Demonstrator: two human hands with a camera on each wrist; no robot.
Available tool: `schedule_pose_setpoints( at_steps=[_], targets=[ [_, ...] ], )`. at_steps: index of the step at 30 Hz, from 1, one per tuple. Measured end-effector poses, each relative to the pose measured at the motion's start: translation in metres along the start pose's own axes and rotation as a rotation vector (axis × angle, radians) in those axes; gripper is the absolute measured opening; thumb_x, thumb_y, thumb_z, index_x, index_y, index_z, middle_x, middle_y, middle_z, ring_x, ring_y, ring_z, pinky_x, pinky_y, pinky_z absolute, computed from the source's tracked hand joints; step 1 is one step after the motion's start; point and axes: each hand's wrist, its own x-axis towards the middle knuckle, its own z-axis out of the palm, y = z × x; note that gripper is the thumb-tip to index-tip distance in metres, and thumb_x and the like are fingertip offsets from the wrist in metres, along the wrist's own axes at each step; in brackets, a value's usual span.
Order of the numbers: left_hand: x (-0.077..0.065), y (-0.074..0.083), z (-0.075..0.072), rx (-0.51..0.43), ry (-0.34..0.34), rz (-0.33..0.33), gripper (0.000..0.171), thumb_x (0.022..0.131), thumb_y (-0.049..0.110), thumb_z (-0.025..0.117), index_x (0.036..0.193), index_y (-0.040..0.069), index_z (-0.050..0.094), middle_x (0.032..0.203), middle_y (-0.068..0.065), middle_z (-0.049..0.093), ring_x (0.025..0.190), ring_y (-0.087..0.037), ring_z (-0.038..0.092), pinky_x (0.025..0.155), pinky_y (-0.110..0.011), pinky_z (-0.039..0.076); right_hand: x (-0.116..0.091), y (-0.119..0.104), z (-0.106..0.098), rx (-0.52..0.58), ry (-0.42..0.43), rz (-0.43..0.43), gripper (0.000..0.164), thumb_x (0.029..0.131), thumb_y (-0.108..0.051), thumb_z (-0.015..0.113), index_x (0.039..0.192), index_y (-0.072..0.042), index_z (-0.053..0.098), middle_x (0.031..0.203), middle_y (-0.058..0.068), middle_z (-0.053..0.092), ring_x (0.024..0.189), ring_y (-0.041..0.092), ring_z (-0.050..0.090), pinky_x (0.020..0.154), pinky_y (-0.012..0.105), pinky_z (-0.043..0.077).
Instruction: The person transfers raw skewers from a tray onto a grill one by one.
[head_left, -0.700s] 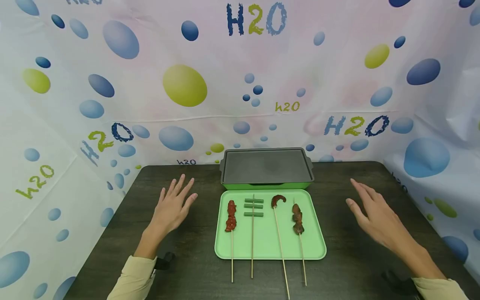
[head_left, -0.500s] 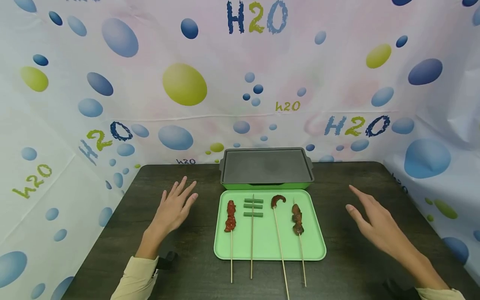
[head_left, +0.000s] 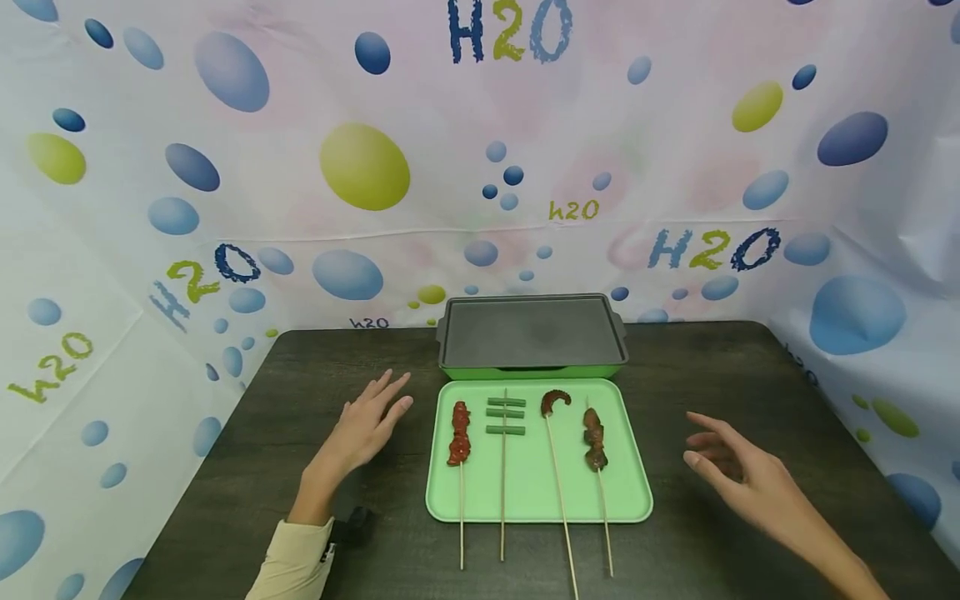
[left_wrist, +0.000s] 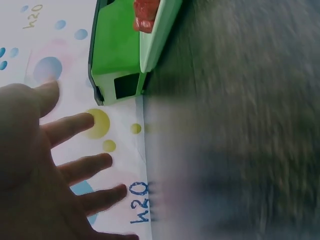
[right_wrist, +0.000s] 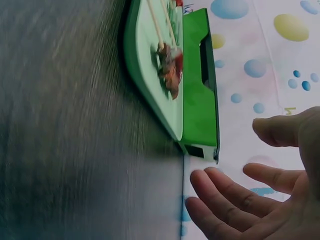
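In the head view my left hand (head_left: 362,429) hangs left of a light green tray (head_left: 540,492), its fingers spread and holding nothing. My right hand (head_left: 742,471) is to the right of the tray, fingers loosely bent with nothing in them. Side by side on the tray lie a red meat skewer (head_left: 459,433), a skewer with green bean pieces (head_left: 506,414), a skewer with a curled brown tentacle-like piece (head_left: 551,402) and a brown meat skewer (head_left: 595,437). Their bare sticks reach past the tray's near edge.
Directly behind the tray stands a green grill with a flat dark plate (head_left: 532,333). The dark wooden table (head_left: 390,542) ends at a patterned curtain (head_left: 450,167) at the back and sides.
Both hands have moved inward toward the tray, and the right hand has also come lower and nearer, its fingers bending more. The tray and skewers have stayed in place.
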Motion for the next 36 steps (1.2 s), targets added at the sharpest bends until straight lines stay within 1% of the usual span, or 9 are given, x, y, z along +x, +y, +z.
schedule_pose_setpoints(
  at_steps=[2,7,14,17,21,24,29,32,36],
  targets=[
    [0.002,0.000,0.002,-0.012,-0.025,-0.003,0.056,0.111,0.040,0.044,0.159,0.011,0.042,0.165,-0.023,0.027,0.149,-0.051,0.025,0.105,-0.085,0.017,-0.002,-0.004,0.001,0.043,-0.035,0.025,0.053,0.102,-0.020,0.068,0.151,-0.010,0.048,0.119,0.011,0.068,0.094,0.008,0.069,0.074,0.027,0.058],
    [0.004,0.002,0.009,-0.054,-0.078,0.007,0.055,0.110,0.040,0.048,0.157,0.011,0.045,0.163,-0.027,0.028,0.149,-0.053,0.023,0.102,-0.088,0.015,-0.009,-0.008,0.008,0.163,-0.108,0.062,0.051,0.104,-0.019,0.065,0.151,-0.007,0.048,0.117,0.011,0.070,0.090,0.009,0.070,0.072,0.029,0.058],
    [0.005,-0.002,0.016,-0.099,-0.117,0.037,0.056,0.107,0.039,0.057,0.155,0.013,0.048,0.163,-0.025,0.030,0.150,-0.052,0.020,0.100,-0.089,0.013,-0.015,-0.005,0.019,0.390,-0.240,0.077,0.055,0.106,-0.014,0.060,0.150,0.011,0.039,0.111,0.024,0.071,0.087,0.016,0.075,0.069,0.034,0.062],
    [0.005,-0.003,0.019,-0.120,-0.132,0.048,0.057,0.105,0.037,0.061,0.155,0.012,0.049,0.163,-0.023,0.031,0.150,-0.051,0.021,0.099,-0.090,0.011,-0.016,-0.004,0.023,0.466,-0.303,0.084,0.057,0.106,-0.014,0.059,0.149,0.015,0.036,0.109,0.026,0.071,0.087,0.018,0.076,0.070,0.037,0.062],
    [0.005,-0.003,0.021,-0.143,-0.141,0.060,0.058,0.103,0.035,0.065,0.154,0.011,0.051,0.162,-0.022,0.035,0.149,-0.050,0.025,0.097,-0.092,0.008,-0.018,-0.003,0.028,0.583,-0.390,0.127,0.059,0.107,-0.013,0.058,0.148,0.019,0.032,0.107,0.027,0.073,0.086,0.025,0.076,0.071,0.040,0.063],
    [0.005,-0.003,0.023,-0.161,-0.144,0.067,0.058,0.101,0.034,0.067,0.153,0.012,0.052,0.161,-0.021,0.037,0.149,-0.050,0.025,0.096,-0.092,0.004,-0.019,-0.002,0.032,0.673,-0.452,0.162,0.060,0.107,-0.013,0.057,0.148,0.021,0.029,0.107,0.028,0.073,0.087,0.029,0.076,0.072,0.042,0.063],
    [0.005,-0.003,0.029,-0.162,-0.151,0.080,0.060,0.098,0.034,0.071,0.152,0.013,0.054,0.160,-0.020,0.039,0.150,-0.052,0.021,0.094,-0.093,-0.003,-0.022,0.000,0.041,0.814,-0.535,0.163,0.056,0.108,-0.010,0.054,0.148,0.020,0.028,0.109,0.030,0.071,0.092,0.033,0.076,0.075,0.047,0.062],
    [0.005,-0.003,0.031,-0.156,-0.160,0.074,0.061,0.096,0.034,0.073,0.151,0.014,0.055,0.160,-0.018,0.040,0.150,-0.053,0.018,0.094,-0.093,-0.005,-0.023,0.000,0.046,0.895,-0.569,0.186,0.054,0.109,-0.010,0.052,0.150,0.017,0.029,0.112,0.029,0.071,0.096,0.034,0.075,0.079,0.047,0.061],
    [0.004,-0.001,0.031,-0.151,-0.167,0.061,0.062,0.095,0.033,0.074,0.151,0.015,0.055,0.161,-0.015,0.040,0.151,-0.051,0.016,0.095,-0.092,-0.007,-0.024,0.000,0.052,0.974,-0.589,0.218,0.052,0.109,-0.010,0.051,0.152,0.013,0.031,0.113,0.027,0.071,0.099,0.035,0.075,0.081,0.046,0.061]
  ],
)
